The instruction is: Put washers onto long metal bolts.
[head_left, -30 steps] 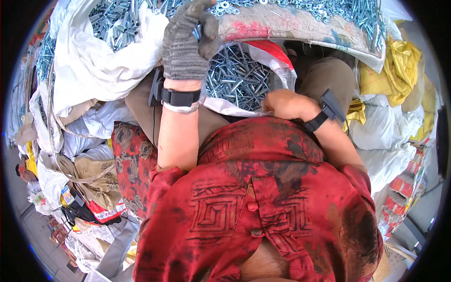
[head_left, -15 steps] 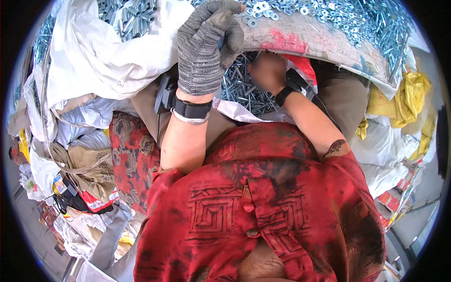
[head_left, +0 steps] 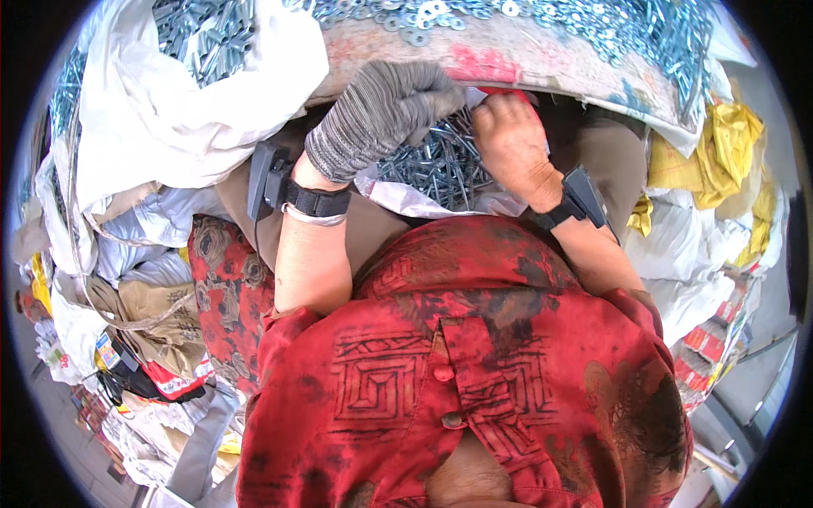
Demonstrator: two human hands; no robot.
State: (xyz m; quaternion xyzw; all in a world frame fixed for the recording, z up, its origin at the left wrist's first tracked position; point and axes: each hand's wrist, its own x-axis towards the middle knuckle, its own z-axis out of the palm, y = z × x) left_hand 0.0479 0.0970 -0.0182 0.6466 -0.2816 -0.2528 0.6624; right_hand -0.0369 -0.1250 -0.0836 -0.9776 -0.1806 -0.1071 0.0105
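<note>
My left hand [head_left: 381,114], in a grey knitted glove, is bent over an open sack of dark metal pins or bolts [head_left: 440,173] in my lap. Its fingers curl inward, and whatever they hold is hidden. Bare, my right hand [head_left: 515,151] faces it from the right side of the sack, fingers curled and tips out of sight. The two hands are close together at the sack's far side. A bit of red material [head_left: 508,91] shows just behind the right hand.
Beyond my hands runs a paint-stained work surface edge [head_left: 381,52], with flat washers [head_left: 415,38] heaped on it. Long metal fasteners [head_left: 677,51] lie at far right. A white sack [head_left: 203,127] with metal tubes [head_left: 212,38] stands left. Yellow sacking [head_left: 707,161] is at right.
My left hand has come down from over the washers toward the lap sack, turning rightward. My right hand has risen out of the sack toward its far edge and turned.
</note>
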